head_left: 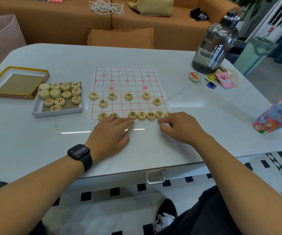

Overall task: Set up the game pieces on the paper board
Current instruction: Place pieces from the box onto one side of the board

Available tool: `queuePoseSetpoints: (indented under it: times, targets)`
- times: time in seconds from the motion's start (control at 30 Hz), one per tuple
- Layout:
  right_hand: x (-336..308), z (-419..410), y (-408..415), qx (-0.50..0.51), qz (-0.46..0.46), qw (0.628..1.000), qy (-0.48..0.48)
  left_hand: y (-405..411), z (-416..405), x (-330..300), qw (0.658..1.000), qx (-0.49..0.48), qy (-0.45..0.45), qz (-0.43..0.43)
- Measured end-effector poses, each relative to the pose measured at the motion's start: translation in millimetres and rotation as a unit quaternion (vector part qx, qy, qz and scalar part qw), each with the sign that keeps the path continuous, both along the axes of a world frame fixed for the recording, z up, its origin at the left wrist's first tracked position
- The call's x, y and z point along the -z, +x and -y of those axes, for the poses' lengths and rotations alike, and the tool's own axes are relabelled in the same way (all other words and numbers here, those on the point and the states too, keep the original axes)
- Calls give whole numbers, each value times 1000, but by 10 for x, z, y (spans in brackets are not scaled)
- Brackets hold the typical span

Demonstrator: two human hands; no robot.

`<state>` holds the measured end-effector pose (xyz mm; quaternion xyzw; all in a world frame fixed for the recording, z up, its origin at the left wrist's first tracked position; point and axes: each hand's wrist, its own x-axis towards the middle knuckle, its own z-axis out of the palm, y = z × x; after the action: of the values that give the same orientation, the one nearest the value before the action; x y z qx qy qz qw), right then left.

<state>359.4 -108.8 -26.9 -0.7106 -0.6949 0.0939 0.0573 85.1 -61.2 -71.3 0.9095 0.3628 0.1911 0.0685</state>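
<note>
We are sitting at a white counter (pixel 35 141) with the paper board (pixel 128 92) as our landmark. Far left of the board a yellow-edged box lid (pixel 16 82) is lying open side up. Between it and the board, just beside the board's left edge, a shallow white tray (pixel 59 112) is holding the round wooden pieces with red characters (pixel 60 94), some face down.

On the board's near half the black-character pieces are standing. Four small ones are sitting in a row (pixel 112 96) along the line nearest the board's middle, one at the left edge, and two more are sitting one line closer to us, one on the left (pixel 103 103) and one on the right (pixel 157 101). Along the board's near edge a back row (pixel 142 115) is running left to right, partly hidden by our hands.

Our left hand (pixel 110 133), with a dark watch (pixel 79 151) on its wrist, is resting flat on the counter at the board's near edge, fingers stretched and relaxed, fingertips reaching the row and covering part of a piece. Our right hand (pixel 179 128) is lying at the board's near right corner with fingers loosely curled; we cannot tell whether it is pinching anything.

Right of the board, near the counter's far edge, a big dark water bottle (pixel 216 43) is standing, with small packets (pixel 226 80) just in front of it. Further right a colourful bag (pixel 276 114) is lying at the counter's edge.
</note>
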Motion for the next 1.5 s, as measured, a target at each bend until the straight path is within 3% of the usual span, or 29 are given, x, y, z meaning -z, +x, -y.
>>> queuePoseSetpoints:
  times: [0.9, 1.13, 1.33, 1.5]
  targets:
    - [56, -41, -40, 8, 25, 1000, -9, 7, -2, 23, 999, -10, 16, -29]
    - [-8, -11, -86, 10, -9, 1000, 22, 10, -1, 9, 1000, -11, 3, -29]
    - [-210, -120, -338, -12, -66, 995, 72, -36, -19, -163, 993, -75, -57, 65]
    - [-318, -329, -853, -56, -72, 991, 101, -214, -128, -322, 987, -126, -50, 85]
